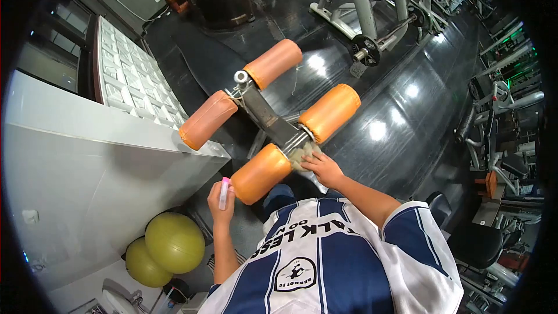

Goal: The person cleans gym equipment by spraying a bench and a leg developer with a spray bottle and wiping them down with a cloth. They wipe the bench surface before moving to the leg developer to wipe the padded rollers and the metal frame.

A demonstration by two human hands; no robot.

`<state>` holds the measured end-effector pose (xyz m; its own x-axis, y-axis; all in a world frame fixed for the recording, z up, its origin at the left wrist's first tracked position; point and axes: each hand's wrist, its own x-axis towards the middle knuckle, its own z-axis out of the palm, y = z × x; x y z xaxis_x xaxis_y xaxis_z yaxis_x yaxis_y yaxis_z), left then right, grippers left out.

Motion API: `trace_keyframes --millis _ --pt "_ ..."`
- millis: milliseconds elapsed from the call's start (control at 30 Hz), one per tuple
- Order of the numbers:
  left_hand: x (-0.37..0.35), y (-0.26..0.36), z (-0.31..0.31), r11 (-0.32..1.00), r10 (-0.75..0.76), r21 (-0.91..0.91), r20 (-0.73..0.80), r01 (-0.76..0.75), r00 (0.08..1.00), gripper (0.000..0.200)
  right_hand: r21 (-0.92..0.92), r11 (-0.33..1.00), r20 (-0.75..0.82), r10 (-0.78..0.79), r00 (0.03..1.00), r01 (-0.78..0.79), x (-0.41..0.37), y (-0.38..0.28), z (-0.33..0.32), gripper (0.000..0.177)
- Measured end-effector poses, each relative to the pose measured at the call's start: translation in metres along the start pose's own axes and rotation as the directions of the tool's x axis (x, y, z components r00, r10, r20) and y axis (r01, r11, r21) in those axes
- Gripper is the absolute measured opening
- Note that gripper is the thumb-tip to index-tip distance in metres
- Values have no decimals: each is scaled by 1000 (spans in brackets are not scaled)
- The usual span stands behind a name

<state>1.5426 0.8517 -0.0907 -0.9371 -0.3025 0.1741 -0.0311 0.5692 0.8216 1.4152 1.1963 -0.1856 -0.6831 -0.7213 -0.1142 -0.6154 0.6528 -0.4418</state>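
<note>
My right hand [324, 170] presses a crumpled pale cloth [303, 156] against the metal bar between two bright orange foam rollers. My left hand [221, 202] is closed around a small clear bottle with a pink cap [224, 193], held beside the outer end of the lower orange roller [261, 174]. The other bright roller [329, 113] lies up and to the right. A dark metal arm [270, 117] joins this pair to two duller orange rollers, one on the left [208, 120] and one higher up [273, 63].
Two green exercise balls [174, 242] rest by the white wall [110, 168] at lower left. A padded gym machine with a weight plate [366, 50] stands at the top. More machines line the right side, and a person is far off at upper right.
</note>
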Motion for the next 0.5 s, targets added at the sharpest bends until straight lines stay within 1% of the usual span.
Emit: trace_keyframes --millis 33,67,100,133,167,200,233,267,300,333,367,400,433,467,500 --pt "-6 3 9 1000 -5 4 -56 5 998 17 68 996 84 48 995 -53 -14 10 1 45" --pt "-11 9 18 1000 -10 9 -112 12 994 16 71 996 78 41 996 -47 -28 27 10 45" --pt "-14 20 26 995 51 94 -114 -40 992 17 224 936 220 224 949 -273 -43 49 28 41" --pt "-20 28 34 994 57 104 -111 -46 992 17 335 802 385 363 849 -495 -62 66 38 38" --pt "-26 34 41 975 105 207 -134 -75 985 18 348 798 379 360 853 -491 -83 75 38 38" --pt "-28 41 49 946 159 307 -149 -108 976 20 398 750 325 423 846 -528 -105 82 35 35" --pt "-32 48 55 942 173 312 -140 -122 975 20 447 698 274 488 828 -559 -125 88 33 33" --pt "-36 55 60 962 125 266 -231 -61 965 21 455 693 266 492 829 -558 -143 90 25 33" --pt "-38 62 67 978 74 210 -319 -6 945 22 564 567 280 552 785 -600 -162 96 16 32" --pt "-39 65 77 978 85 207 -315 -19 945 22 659 426 303 604 737 -620 -177 102 7 31" --pt "-37 74 87 999 -10 44 -349 27 937 22 664 425 292 610 736 -616 -189 109 -1 31" --pt "-36 83 97 990 -108 -120 -364 68 925 22 755 276 323 632 704 -595 -199 114 -9 31" --pt "-40 94 112 982 -150 -163 -337 99 929 20 825 120 357 646 674 -552 -207 119 -17 32" --pt "-43 107 132 982 -138 -168 -335 85 932 20 870 -35 394 652 649 -492 -215 126 -25 33" --pt "-45 121 151 957 -157 -274 -219 94 963 19 876 -32 380 662 646 -482 -219 137 -30 34"
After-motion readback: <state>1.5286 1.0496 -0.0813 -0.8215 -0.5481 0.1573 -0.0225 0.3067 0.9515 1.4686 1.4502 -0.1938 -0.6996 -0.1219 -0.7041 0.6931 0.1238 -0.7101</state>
